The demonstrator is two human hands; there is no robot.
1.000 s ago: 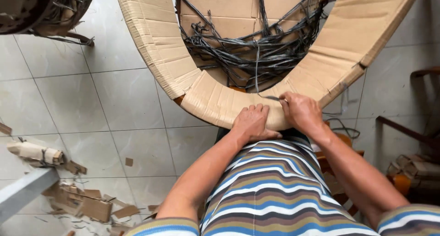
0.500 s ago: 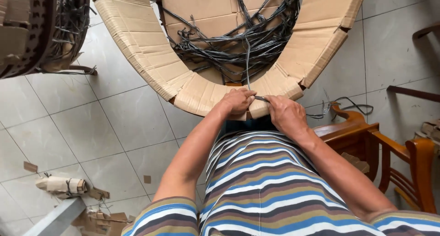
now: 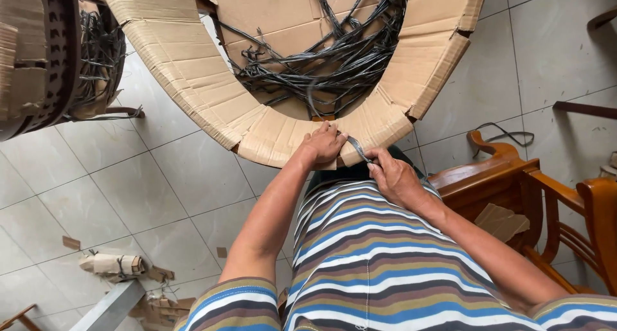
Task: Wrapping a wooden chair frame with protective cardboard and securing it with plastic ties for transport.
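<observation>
A big round cardboard drum (image 3: pixel 193 80) lies open toward me, with a tangle of dark grey strands (image 3: pixel 328 61) inside it. My left hand (image 3: pixel 323 144) presses on the drum's near cardboard rim, fingers curled over the edge. My right hand (image 3: pixel 393 175) sits just right of it and pinches a thin grey strand (image 3: pixel 357 148) that runs from the rim between both hands. My striped shirt fills the bottom of the head view.
A second cardboard-wrapped reel (image 3: pixel 45 54) with dark strands stands at the upper left. A wooden chair (image 3: pixel 546 196) is at the right, with a cable (image 3: pixel 508 135) on the tiles behind it. Cardboard scraps (image 3: pixel 112 265) and a grey bar (image 3: pixel 106 305) lie at lower left.
The view has swung left and down, so the chair shows at the right. My hands stay at the rim; the right one has drawn the strand a little toward me.
</observation>
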